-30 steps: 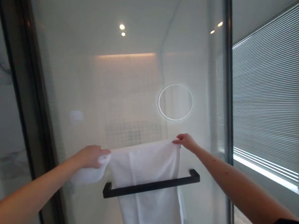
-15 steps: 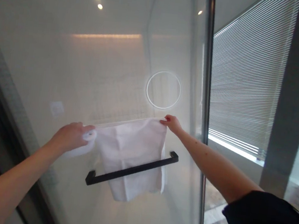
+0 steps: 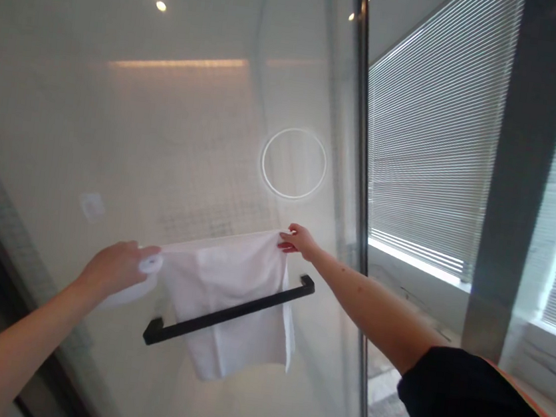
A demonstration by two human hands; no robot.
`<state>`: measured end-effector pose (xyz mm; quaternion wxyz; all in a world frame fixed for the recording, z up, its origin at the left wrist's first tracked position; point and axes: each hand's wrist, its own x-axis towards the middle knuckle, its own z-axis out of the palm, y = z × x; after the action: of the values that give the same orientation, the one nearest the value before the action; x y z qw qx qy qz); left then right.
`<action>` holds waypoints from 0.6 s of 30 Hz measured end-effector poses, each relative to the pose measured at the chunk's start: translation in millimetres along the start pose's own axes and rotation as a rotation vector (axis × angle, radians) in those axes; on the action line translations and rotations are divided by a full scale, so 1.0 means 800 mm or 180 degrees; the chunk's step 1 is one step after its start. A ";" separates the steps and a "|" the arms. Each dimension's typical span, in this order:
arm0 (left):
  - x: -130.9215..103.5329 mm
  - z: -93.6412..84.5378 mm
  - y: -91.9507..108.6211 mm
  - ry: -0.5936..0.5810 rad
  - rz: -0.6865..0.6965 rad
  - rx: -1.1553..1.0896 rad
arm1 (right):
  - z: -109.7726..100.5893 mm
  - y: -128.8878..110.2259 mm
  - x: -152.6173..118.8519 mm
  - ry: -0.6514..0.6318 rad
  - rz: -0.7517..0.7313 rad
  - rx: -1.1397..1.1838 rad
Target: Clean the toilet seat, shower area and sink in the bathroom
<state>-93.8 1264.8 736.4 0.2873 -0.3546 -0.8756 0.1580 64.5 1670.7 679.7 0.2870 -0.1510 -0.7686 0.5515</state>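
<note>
A white towel [image 3: 231, 263] is stretched between my hands against a glass panel. My left hand [image 3: 120, 267] is closed around its bunched left end. At the upper right corner, my right hand [image 3: 299, 239] has thumb and fingers on the cloth, the fingers slightly parted. The lower part of the towel hangs behind a black bar handle [image 3: 233, 312], which crosses in front of it. Both hands are above the level of the bar at their own side. A fold of cloth below my left hand is partly hidden by that hand.
The glass panel [image 3: 166, 135] fills the left and middle, with a dark metal edge [image 3: 365, 151] on its right side. It reflects ceiling lights and a glowing ring [image 3: 293, 163]. White window blinds [image 3: 436, 139] and a dark pillar [image 3: 524, 163] stand to the right.
The view has turned a little to the right, so the panel and bar appear farther left. My right hand sits lower relative to the bar, with its fingers somewhat more spread at the towel's corner.
</note>
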 end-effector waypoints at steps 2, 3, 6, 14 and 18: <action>-0.003 -0.009 -0.001 0.0122 -0.0122 -0.0108 | -0.003 -0.002 -0.002 -0.0325 0.0082 0.0447; -0.005 -0.010 -0.001 0.0047 -0.0106 -0.0128 | -0.006 0.000 -0.003 -0.0553 0.0208 0.0664; -0.009 -0.003 0.002 -0.0263 0.0147 -0.0101 | -0.011 0.015 -0.004 -0.0922 0.0502 0.1064; -0.017 0.023 0.033 -0.0454 0.0276 -0.0344 | -0.017 0.056 -0.001 -0.0176 -0.0074 0.0976; -0.030 0.021 0.056 -0.0412 0.0371 -0.0518 | -0.043 0.061 -0.007 -0.0101 0.0246 0.0655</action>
<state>-66.3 1277.6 691.8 0.1908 -0.4161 -0.8802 0.1254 86.1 1710.7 640.1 0.2672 -0.1415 -0.7059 0.6405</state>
